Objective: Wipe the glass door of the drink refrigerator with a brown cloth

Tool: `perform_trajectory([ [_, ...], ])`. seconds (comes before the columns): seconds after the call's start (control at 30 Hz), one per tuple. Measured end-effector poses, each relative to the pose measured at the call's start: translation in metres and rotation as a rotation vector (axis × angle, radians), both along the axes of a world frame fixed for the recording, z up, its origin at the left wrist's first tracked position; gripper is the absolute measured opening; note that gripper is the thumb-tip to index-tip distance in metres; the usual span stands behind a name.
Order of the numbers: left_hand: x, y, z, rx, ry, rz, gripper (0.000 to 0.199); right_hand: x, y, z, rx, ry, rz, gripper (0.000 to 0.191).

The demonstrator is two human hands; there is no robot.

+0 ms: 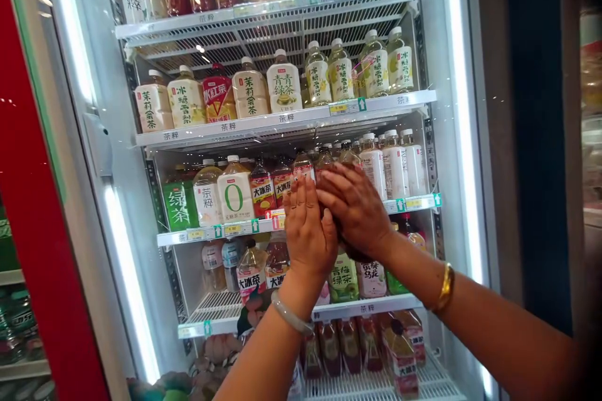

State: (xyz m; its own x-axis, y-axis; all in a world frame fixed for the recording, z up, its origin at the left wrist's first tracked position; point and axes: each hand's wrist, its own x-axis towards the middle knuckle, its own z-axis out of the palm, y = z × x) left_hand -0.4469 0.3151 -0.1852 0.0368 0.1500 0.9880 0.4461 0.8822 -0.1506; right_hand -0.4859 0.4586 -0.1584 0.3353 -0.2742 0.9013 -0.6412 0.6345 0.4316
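My left hand, with a pale bangle on the wrist, is raised at the glass door of a drinks cooler. Its fingers are stretched out and lie close together, pointing up. Just beside it, my right hand wears a gold bangle and reaches in from the right with fingers extended and slightly apart. Both palms face the glass and appear to touch it. A dark brown shape between and below the hands looks like their reflection. No held object shows in either hand.
Behind the glass, tea and juice bottles stand on several white wire shelves with price tags. Bright light strips run down both sides. A red panel borders the left, and a dark panel the right.
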Motion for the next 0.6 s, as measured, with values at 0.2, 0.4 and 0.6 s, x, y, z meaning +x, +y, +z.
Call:
perform_trajectory([
  [0.2, 0.008, -0.027, 0.005, -0.027, -0.043, 0.053, 0.067, -0.001, 0.01, 0.001, -0.269, -0.09, -0.029, 0.045],
  [0.4, 0.013, -0.044, 0.006, -0.01, -0.013, 0.012, 0.061, 0.015, -0.037, -0.022, 0.05, -0.005, 0.017, 0.035],
  [0.6, 0.017, -0.065, 0.009, -0.026, -0.011, 0.085, 0.062, 0.007, -0.036, 0.019, -0.143, -0.051, 0.023, 0.039],
])
